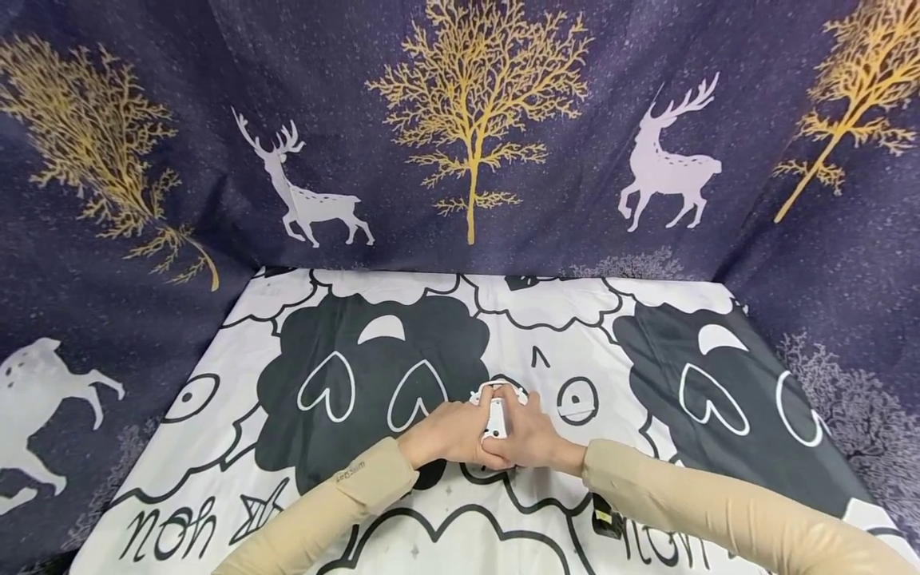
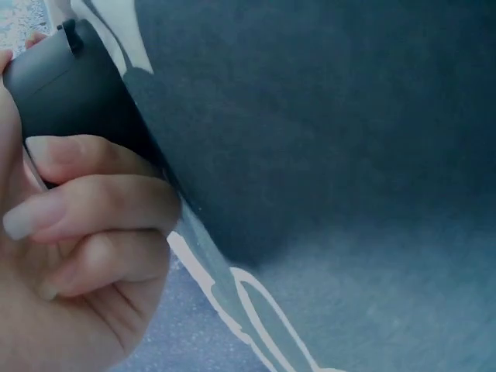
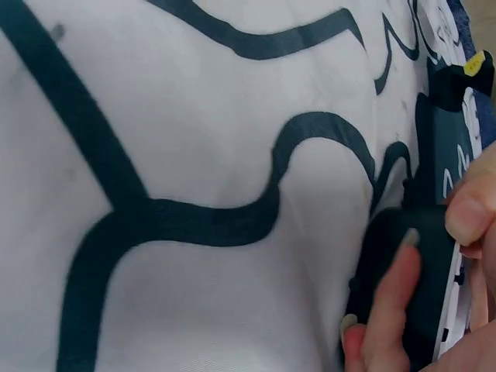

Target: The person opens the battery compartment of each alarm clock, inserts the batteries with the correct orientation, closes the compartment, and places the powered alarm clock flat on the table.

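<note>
Both hands meet over the middle of the cloth-covered table and hold a small plastic casing, white on the upper face with a dark round spot (image 1: 496, 419). Its exact kind cannot be told. My left hand (image 1: 456, 431) grips the left side; in the left wrist view several curled fingers (image 2: 101, 205) lie against the casing's smooth black side (image 2: 77, 93). From the right, my right hand (image 1: 530, 431) holds it too. The right wrist view shows fingertips (image 3: 399, 287) on the black underside (image 3: 387, 232) and a thumb at its white edge. Fingers hide much of the casing.
A black-and-white cartoon cloth (image 1: 446, 543) covers the table. A small black item with a yellow patch (image 1: 607, 517) lies beside the right sleeve. Dark blue drapes (image 1: 431, 239) with deer and golden trees hang behind and at both sides.
</note>
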{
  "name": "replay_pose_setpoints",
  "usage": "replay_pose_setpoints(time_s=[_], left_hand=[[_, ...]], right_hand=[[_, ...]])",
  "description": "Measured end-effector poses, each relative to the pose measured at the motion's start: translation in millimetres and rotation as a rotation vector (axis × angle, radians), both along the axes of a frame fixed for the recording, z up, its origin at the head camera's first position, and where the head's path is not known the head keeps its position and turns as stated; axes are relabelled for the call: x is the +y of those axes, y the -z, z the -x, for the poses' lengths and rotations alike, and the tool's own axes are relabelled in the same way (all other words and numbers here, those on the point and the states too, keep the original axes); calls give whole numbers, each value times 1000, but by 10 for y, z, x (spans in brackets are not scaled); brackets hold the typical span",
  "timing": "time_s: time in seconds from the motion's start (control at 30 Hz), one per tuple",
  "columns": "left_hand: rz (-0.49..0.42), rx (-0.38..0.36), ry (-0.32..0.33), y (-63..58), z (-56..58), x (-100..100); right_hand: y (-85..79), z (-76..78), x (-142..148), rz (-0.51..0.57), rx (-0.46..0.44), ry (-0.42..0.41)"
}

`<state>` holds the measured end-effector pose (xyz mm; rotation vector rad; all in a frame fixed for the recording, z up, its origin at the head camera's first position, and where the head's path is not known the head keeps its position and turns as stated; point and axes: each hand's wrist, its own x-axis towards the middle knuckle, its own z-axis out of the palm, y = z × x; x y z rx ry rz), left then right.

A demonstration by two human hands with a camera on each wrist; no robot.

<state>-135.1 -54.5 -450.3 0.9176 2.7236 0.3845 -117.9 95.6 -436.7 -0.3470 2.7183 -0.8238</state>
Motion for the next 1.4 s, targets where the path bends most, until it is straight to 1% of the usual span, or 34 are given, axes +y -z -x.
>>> replay_pose_setpoints(time_s=[0.13,0.2,0.23,0.3,0.4,0.47,0.53,0.67,0.73,0.77,0.87,0.97,1.03,1.1,1.17,1.27,1.4], left_hand=[[-33,-20,16,14,3,6],[-50,-56,18,-3,21,-8],[-62,-89,21,-17,34,-19],[-87,-183,32,-52,66,-44],[-145,-382,63,-99,115,-82],[-182,-487,101,-122,156,-103],[-218,-575,137,-131,193,-121],[-260,-677,206,-143,258,-151],[-261,-722,222,-150,280,-169],[-265,-756,223,-154,288,-177],[-276,-879,193,-173,302,-192],[-282,-945,159,-177,297,-195],[-283,-948,156,-177,289,-191],[-285,-934,155,-172,278,-184],[-283,-922,140,-170,263,-169],[-270,-773,127,-154,207,-112],[-182,-465,38,-131,77,-4]], right_hand=[[13,-3,12,-9,-31,19],[-5,10,4,12,-73,33],[-22,17,-2,26,-104,39],[-57,30,-13,62,-174,59],[-99,41,-15,130,-285,89],[-135,47,-12,156,-325,109],[-154,52,-6,180,-352,124],[-157,53,0,196,-368,142],[-150,48,1,203,-370,141],[-146,46,1,208,-375,141],[-140,37,-1,212,-391,146],[-125,21,-10,215,-388,158],[-112,5,-22,195,-358,163],[-102,-11,-36,171,-319,170],[-98,-21,-47,148,-284,175],[-106,-24,-51,134,-263,184],[-130,-24,-43,126,-243,179]])
